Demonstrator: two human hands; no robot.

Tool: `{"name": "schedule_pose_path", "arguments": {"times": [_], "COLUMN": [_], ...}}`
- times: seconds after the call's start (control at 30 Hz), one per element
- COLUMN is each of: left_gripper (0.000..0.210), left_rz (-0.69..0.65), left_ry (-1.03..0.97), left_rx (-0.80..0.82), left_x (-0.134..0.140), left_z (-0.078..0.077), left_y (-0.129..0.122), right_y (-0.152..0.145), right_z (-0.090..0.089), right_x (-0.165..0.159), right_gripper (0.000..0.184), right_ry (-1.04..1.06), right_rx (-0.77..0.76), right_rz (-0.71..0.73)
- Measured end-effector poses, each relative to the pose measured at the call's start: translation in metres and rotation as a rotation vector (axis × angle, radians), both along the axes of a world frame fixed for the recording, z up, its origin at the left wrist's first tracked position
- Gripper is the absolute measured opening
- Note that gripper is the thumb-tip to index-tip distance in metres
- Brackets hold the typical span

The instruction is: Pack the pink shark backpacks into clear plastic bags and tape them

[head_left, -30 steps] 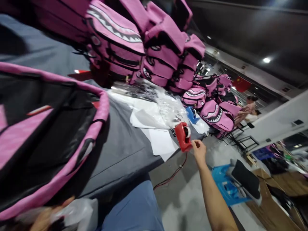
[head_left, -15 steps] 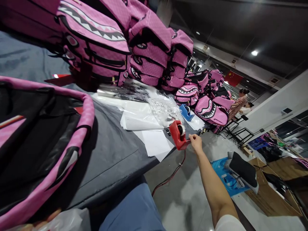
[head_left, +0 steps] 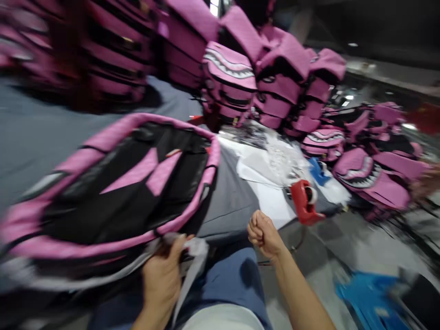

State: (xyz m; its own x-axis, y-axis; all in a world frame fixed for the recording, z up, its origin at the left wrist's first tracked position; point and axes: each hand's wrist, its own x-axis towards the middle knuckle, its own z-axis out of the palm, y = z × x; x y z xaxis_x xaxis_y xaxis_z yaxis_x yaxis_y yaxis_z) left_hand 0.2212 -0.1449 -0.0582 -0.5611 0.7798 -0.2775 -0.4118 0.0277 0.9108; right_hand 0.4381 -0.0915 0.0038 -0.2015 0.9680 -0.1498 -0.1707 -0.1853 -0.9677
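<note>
A pink and black backpack [head_left: 92,201] lies on its front, with its black back panel facing up. Clear plastic wrapping [head_left: 44,277] runs along its near side. My left hand [head_left: 163,270] is closed on the gathered plastic at the backpack's near right edge. My right hand [head_left: 261,231] is raised over the table's front edge with its fingers curled together. Whatever it may hold is too small and blurred to make out. To the right of it stands a red tape dispenser [head_left: 304,204] with a pale roll.
White paper sheets [head_left: 271,199] and loose clear plastic bags [head_left: 282,158] lie near a blue tape dispenser [head_left: 318,169]. Stacked pink backpacks [head_left: 282,82] line the back. A blue crate-like thing [head_left: 371,293] sits on the floor at right.
My right hand has left the red dispenser and come toward the backpack. My left hand, mostly out of view before, now shows gripping plastic. The view has swung left.
</note>
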Motion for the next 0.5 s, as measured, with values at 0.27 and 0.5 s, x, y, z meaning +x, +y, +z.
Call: {"name": "schedule_pose_path", "arguments": {"times": [0.27,0.5], "left_gripper": [0.059,0.047], "left_rz": [0.017,0.004], "left_ry": [-0.064,-0.053], "left_rx": [0.076,0.092], "left_x": [-0.002,-0.004], "left_z": [0.0,-0.004], "left_y": [0.017,0.018], "right_y": [0.027,0.039], "right_z": [0.028,0.012], "right_x": [-0.115,-0.13], "right_gripper": [0.029,0.011], "right_ry": [-0.709,-1.26], "right_rx": [0.848,1.107], "right_rz": [0.68,0.585]}}
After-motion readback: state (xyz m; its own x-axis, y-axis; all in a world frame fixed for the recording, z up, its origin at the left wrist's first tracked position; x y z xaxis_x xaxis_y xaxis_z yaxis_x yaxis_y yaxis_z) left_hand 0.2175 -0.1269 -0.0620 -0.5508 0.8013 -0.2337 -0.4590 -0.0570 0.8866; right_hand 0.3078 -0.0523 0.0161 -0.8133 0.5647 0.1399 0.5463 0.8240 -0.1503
